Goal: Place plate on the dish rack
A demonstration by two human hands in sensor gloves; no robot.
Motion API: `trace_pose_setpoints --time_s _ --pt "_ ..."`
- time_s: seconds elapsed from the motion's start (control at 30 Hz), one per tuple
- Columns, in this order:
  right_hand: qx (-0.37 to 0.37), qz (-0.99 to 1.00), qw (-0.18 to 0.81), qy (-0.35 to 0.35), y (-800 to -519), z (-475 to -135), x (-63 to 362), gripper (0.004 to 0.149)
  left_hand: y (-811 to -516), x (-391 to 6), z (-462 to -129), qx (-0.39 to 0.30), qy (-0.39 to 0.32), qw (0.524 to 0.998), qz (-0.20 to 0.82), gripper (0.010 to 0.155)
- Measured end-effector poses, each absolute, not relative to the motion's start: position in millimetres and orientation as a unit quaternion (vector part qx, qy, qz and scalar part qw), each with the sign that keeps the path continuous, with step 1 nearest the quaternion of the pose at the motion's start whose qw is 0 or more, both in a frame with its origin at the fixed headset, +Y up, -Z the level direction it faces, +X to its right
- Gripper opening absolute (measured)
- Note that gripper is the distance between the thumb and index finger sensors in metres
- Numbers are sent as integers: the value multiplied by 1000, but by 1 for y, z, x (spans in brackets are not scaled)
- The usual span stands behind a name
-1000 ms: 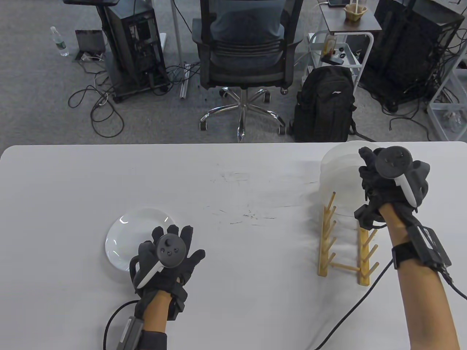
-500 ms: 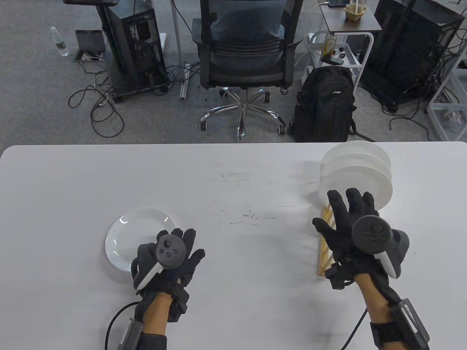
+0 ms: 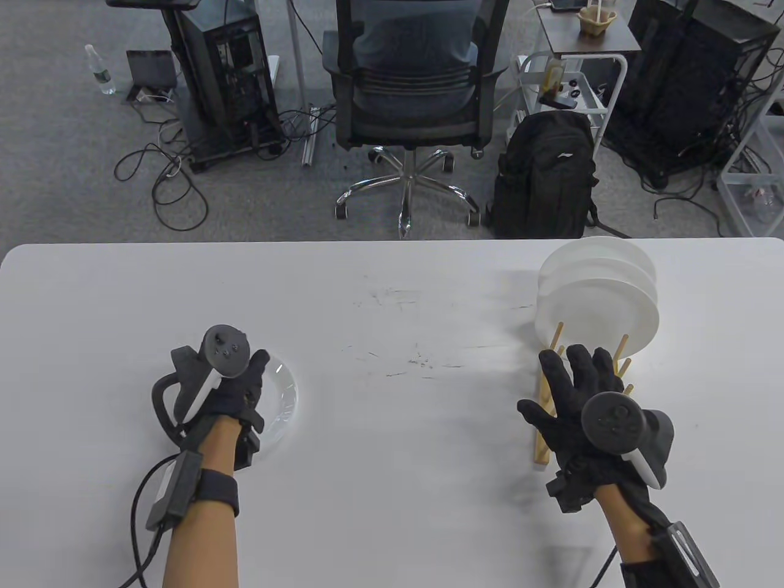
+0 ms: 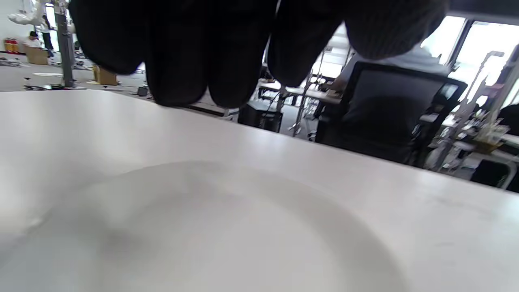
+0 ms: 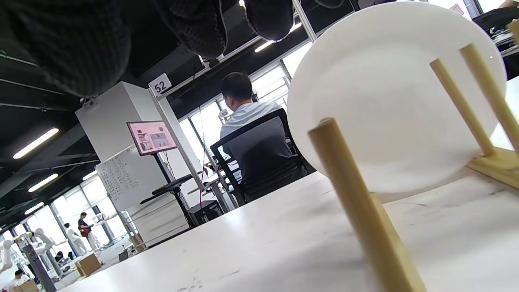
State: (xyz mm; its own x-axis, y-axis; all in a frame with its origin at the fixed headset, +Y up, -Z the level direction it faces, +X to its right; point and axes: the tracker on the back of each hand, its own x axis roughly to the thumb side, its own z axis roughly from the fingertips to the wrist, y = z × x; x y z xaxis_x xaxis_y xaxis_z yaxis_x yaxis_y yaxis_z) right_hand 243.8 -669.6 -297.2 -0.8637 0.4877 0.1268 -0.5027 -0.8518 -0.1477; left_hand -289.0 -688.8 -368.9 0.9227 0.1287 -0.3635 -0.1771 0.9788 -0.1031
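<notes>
- Plate (image 3: 283, 398) lies flat on counter (image 3: 392, 294), left-front, well apart from dish rack (image 3: 551, 429) on the right. Left hand (image 3: 229, 392) is over the plate's left part; grip unclear, can't tell if fingers are under the rim. In left wrist view fingers (image 4: 178, 52) hang above plate surface (image 4: 202, 235), apparently not touching.
- Risk: flat plate w/ low rim, so gloved fingers may slide off and just push it across the counter.
- Right hand (image 3: 582, 404) spread wide, empty, over the rack's near pegs. Could block the free slots or knock a peg (image 5: 357, 202).
- Racked plates (image 3: 597, 300) stand upright at the far end. A bump by the incoming plate could tip them.
</notes>
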Motion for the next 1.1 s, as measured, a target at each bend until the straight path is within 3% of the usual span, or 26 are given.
trace_pose_setpoints --time_s 0.13,0.2,0.23,0.37,0.47,0.53,0.67,0.77,0.83,0.9,1.1 --pt "46 963 258 -70 -672 -300 242 80 -715 -314 -357 -135 274 951 39 80" --pt "50 964 255 -62 -674 -301 240 80 -734 -324 -347 -203 333 920 38 92" --pt "50 965 252 -57 -675 -301 240 80 -741 -327 -343 -216 356 908 34 92" --pt "50 965 252 -43 -677 -302 241 81 -770 -338 -322 -262 419 860 132 70" --pt "49 963 262 -33 -679 -303 241 81 -772 -346 -312 -206 462 827 246 57" --pt "50 963 262 -31 -679 -303 241 81 -765 -349 -311 -213 459 827 244 53" --pt "54 963 262 -29 -680 -303 240 81 -740 -348 -311 -154 427 871 186 49" --pt "55 962 267 -20 -681 -303 240 81 -707 -334 -296 -38 380 909 169 47" --pt "57 961 271 -14 -682 -304 239 81 -687 -322 -280 43 365 907 203 47" --pt "58 961 270 -10 -683 -304 238 81 -673 -312 -270 78 343 903 246 51" --pt "63 963 263 9 -688 -305 234 82 -658 -272 -265 71 254 898 353 62"
